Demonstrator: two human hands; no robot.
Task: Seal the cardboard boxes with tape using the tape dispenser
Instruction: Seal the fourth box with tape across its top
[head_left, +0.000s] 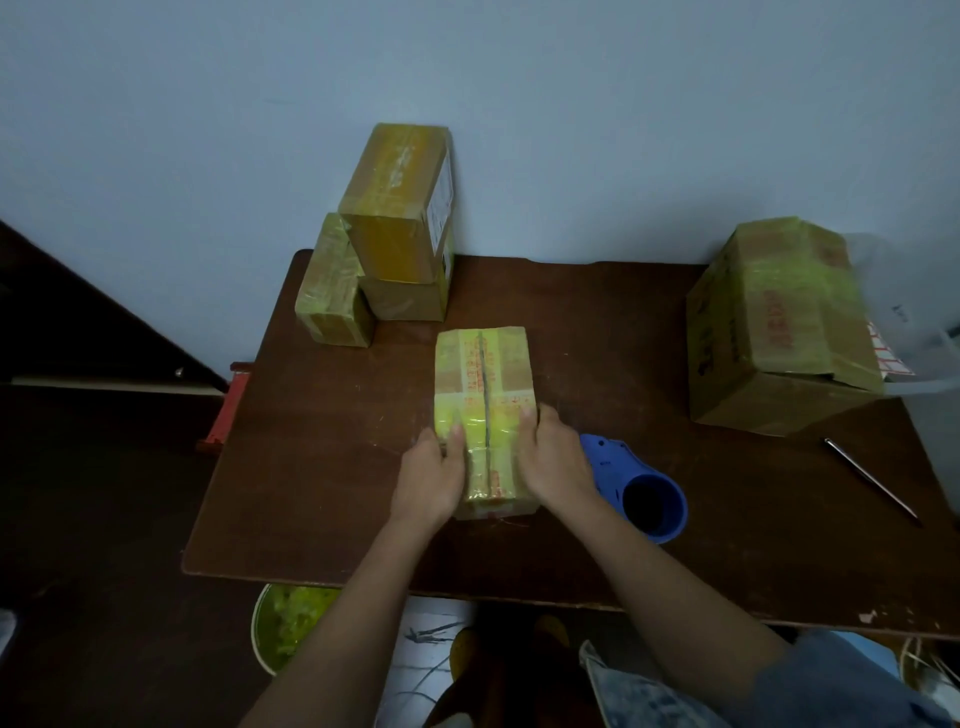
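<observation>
Small cardboard box (483, 395) lying flat near the middle of the brown table (597, 338), long side running away from the viewer, wrapped in yellowish tape with red print, a dark seam running down its top. Gripped at the near end from both sides: left hand (431, 478) against the left edge, fingers curled over the top and thumb lying on the taped surface; right hand (553, 460) against the right edge, fingers curled onto the top corner. Both hands clasping the box, neither flat nor spread wide.

Just right of the right hand, lying on the table: blue tape dispenser (636, 488), round hollow end toward the viewer, partly hidden behind the wrist; touching the hand or not, cannot tell. Further right, near the table's edge, a thin metal pen (872, 480) lying at a slant.

At the far left corner, against the pale wall (208, 130): stack of three taped boxes (387, 234), the largest one tilted on top of a lower one, a smaller one leaning just beside them on the left. At the far right corner, a large taped box (779, 322) with red print, sitting crookedly on top of another box, well apart from the small box.

Below the table's near edge: green bowl (285, 623) holding pale green scraps, and a patch of blue denim (649, 696) at the lower right.
</observation>
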